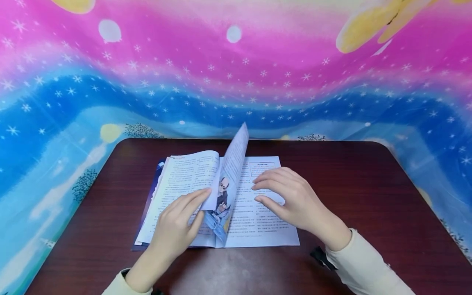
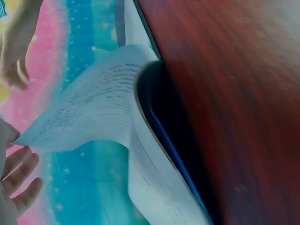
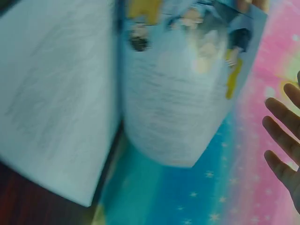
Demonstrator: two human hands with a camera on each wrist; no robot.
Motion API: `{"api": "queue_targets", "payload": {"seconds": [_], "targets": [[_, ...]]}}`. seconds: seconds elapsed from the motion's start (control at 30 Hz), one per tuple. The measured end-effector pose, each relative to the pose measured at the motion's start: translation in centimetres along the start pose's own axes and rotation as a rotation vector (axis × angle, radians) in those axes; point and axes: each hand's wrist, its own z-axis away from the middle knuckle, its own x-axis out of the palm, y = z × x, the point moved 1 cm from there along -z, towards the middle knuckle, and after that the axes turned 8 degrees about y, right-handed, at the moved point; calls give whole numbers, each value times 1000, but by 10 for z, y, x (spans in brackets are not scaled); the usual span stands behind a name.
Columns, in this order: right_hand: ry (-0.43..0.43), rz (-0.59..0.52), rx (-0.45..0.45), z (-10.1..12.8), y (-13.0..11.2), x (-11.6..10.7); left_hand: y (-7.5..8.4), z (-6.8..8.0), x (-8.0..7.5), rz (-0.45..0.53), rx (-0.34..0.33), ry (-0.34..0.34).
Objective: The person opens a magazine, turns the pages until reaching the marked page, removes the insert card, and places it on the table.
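Note:
An open magazine (image 1: 265, 213) with printed text lies on the table. One illustrated page (image 1: 236, 168) stands raised near the spine, its upper end curving to a point. At that page's near corner is my left hand (image 1: 175, 221), pinching it between thumb and fingers; the left wrist view shows the page (image 2: 93, 103) stretching away from the hand (image 2: 16, 178). Over the right-hand page hovers my right hand (image 1: 289, 194), fingers spread and gently bent, holding nothing. In the right wrist view its fingers (image 3: 283, 126) are apart from the lifted page (image 3: 183, 103), which is blurred.
The magazine rests on a dark reddish-brown table (image 1: 350, 176) with rounded far corners. Behind and around it hangs a pink and blue cloth (image 1: 191, 61) with snowflakes. A black strap-like piece (image 1: 323, 258) shows at the right sleeve (image 1: 363, 262).

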Motion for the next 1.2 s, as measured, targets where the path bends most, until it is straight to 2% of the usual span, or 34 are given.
{"api": "queue_targets", "payload": {"seconds": [0.27, 0.47, 0.63, 0.83, 1.03, 1.2], "targets": [[-109, 73, 27, 27, 13, 4, -19, 17, -13, -67, -93, 31], [-126, 89, 33, 42, 19, 6, -27, 32, -25, -132, -162, 1], [-144, 119, 46, 52, 24, 7, -36, 43, -32, -180, -176, 15], [-193, 141, 73, 65, 27, 7, -43, 51, -42, -240, -202, 2], [-221, 149, 93, 77, 31, 9, -48, 58, -48, -261, -247, 9], [-231, 168, 108, 84, 33, 11, -50, 59, -54, -279, -337, -9]]}}
